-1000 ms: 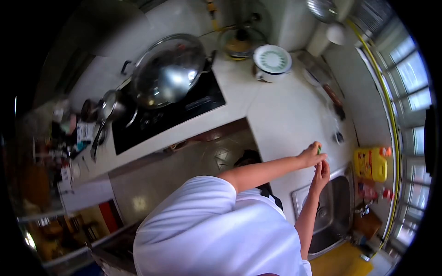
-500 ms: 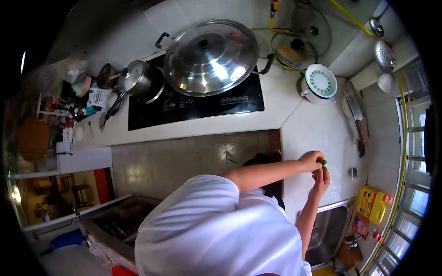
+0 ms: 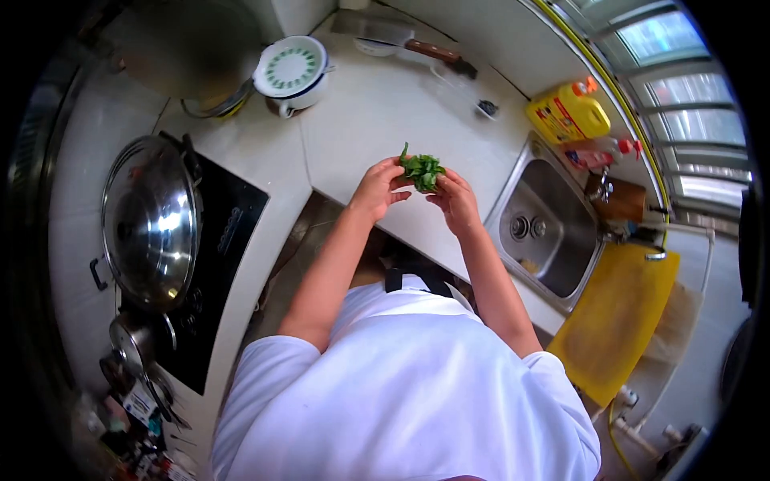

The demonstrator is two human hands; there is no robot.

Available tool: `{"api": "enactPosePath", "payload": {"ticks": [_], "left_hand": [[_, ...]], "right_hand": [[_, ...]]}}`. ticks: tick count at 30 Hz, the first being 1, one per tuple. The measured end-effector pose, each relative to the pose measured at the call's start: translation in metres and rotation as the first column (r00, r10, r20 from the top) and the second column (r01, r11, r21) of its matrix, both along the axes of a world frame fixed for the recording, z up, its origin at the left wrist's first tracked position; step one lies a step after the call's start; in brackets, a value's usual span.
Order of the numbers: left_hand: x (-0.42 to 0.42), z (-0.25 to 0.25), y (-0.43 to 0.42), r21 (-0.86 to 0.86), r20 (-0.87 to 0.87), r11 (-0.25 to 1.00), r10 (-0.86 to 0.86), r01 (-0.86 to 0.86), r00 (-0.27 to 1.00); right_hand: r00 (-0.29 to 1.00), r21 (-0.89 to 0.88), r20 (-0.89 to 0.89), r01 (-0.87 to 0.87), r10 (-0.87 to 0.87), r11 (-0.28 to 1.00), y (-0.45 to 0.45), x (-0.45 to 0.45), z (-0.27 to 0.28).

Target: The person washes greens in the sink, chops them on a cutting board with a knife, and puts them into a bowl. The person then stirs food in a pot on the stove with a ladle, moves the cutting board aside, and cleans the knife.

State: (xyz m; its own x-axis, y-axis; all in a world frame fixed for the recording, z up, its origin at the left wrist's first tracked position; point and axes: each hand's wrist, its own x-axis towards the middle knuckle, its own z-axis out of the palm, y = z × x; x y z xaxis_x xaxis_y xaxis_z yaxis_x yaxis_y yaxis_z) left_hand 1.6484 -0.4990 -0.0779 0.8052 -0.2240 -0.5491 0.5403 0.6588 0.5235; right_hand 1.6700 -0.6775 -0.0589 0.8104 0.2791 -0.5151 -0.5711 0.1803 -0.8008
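A small bunch of green leaves (image 3: 423,171) is held over the front edge of the white counter (image 3: 377,112). My left hand (image 3: 380,189) grips its left side between thumb and fingers, where one thin leaf tip points up. On the other side my right hand (image 3: 457,198) pinches the bunch with curled fingers. Both hands are close together, and the leaves show above and between the fingertips. The kind of leaf I cannot make out.
Right of the hands is a steel sink (image 3: 553,220), with a yellow jug (image 3: 571,114) behind it and a yellow board (image 3: 622,313) beside it. A cleaver (image 3: 401,36) lies at the back. Left stand a lidded pot (image 3: 293,72) and a covered wok (image 3: 156,220) on the black cooktop (image 3: 212,297).
The view has swung right toward the sink, so the cooktop now lies at the left. The leaves, earlier mostly hidden in the hands, show more fully between them.
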Motion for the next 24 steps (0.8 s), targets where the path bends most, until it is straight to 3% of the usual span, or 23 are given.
{"api": "enactPosePath", "payload": {"ticks": [2, 4, 5, 6, 9, 11, 14, 15, 16, 19, 21, 22, 24], "left_hand": [[0.002, 0.009, -0.008, -0.001, 0.000, 0.999, -0.039, 0.039, 0.999], [0.004, 0.016, -0.018, 0.284, 0.076, 0.952, -0.143, 0.116, 0.987], [0.005, 0.011, -0.022, 0.338, 0.089, 0.931, -0.179, 0.139, 0.980], [0.006, 0.012, -0.025, 0.336, 0.093, 0.930, -0.191, 0.150, 0.977], [0.007, 0.015, -0.033, 0.324, 0.087, 0.934, -0.189, 0.151, 0.978], [0.010, 0.015, -0.039, 0.151, 0.029, 0.984, -0.100, 0.094, 0.995], [0.016, 0.008, -0.051, 0.011, 0.062, 0.991, -0.130, 0.130, 0.990], [0.018, 0.011, -0.059, 0.009, 0.070, 0.986, -0.169, 0.168, 0.983], [0.018, 0.016, -0.069, 0.122, 0.129, 0.976, -0.197, 0.182, 0.972], [0.022, 0.011, -0.106, 0.292, 0.244, 0.935, -0.278, 0.203, 0.929], [0.025, 0.004, -0.122, 0.129, 0.136, 0.970, -0.222, 0.205, 0.965], [0.027, -0.002, -0.130, 0.060, 0.182, 0.972, -0.233, 0.225, 0.955], [0.030, -0.007, -0.142, 0.089, 0.041, 0.966, -0.246, 0.242, 0.968]], "right_hand": [[0.999, 0.076, -0.031, 0.017, -0.015, 0.997, -0.006, -0.002, 0.000], [0.999, 0.086, -0.025, 0.027, -0.025, 0.996, -0.009, -0.005, 0.004], [0.997, -0.051, 0.074, -0.019, 0.023, 0.999, -0.008, -0.008, 0.007], [0.983, -0.192, 0.163, -0.054, 0.086, 0.980, -0.007, -0.009, 0.011], [0.993, -0.055, 0.081, 0.090, -0.086, 0.994, -0.015, -0.008, 0.008], [0.986, 0.031, 0.014, 0.164, -0.164, 0.986, -0.021, -0.006, 0.008], [0.971, -0.083, 0.160, 0.195, -0.179, 0.977, -0.036, -0.009, -0.005], [0.939, -0.199, 0.318, 0.201, -0.131, 0.959, -0.037, -0.012, -0.010], [0.886, -0.318, 0.459, 0.232, -0.065, 0.919, -0.038, -0.014, -0.007], [0.859, -0.474, 0.510, 0.238, 0.044, 0.847, -0.052, -0.025, 0.004], [0.861, -0.705, 0.451, 0.183, 0.234, 0.685, -0.069, -0.035, 0.031], [0.812, -0.762, 0.503, 0.253, 0.298, 0.597, -0.079, -0.040, 0.044], [0.776, -0.864, 0.467, 0.299, 0.424, 0.406, -0.110, -0.051, 0.078]]}}
